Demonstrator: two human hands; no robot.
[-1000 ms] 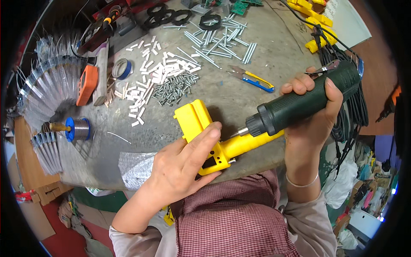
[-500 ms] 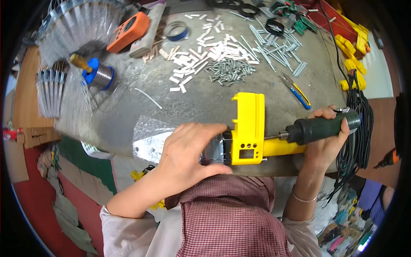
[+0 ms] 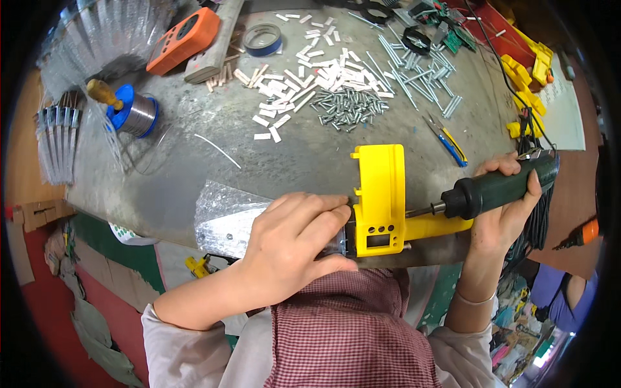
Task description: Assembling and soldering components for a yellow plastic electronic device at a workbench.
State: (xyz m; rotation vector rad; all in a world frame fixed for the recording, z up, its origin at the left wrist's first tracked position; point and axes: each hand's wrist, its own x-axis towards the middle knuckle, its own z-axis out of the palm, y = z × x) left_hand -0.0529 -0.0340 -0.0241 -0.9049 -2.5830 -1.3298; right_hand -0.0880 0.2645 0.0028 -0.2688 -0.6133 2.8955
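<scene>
The left hand grips the wrapped piece, the right hand the green driver, whose bit could skid across the yellow housing if tilted.

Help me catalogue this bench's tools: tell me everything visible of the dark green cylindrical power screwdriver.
The dark green cylindrical power screwdriver has a plastic-looking body, a black collar, a slim metal bit and a shiny metallic strip near its rear. It slopes slightly, nose left and down in the picture, held in the right hand. The bit reaches the right side of the yellow plastic housing; what its tip touches cannot be made out.
</scene>
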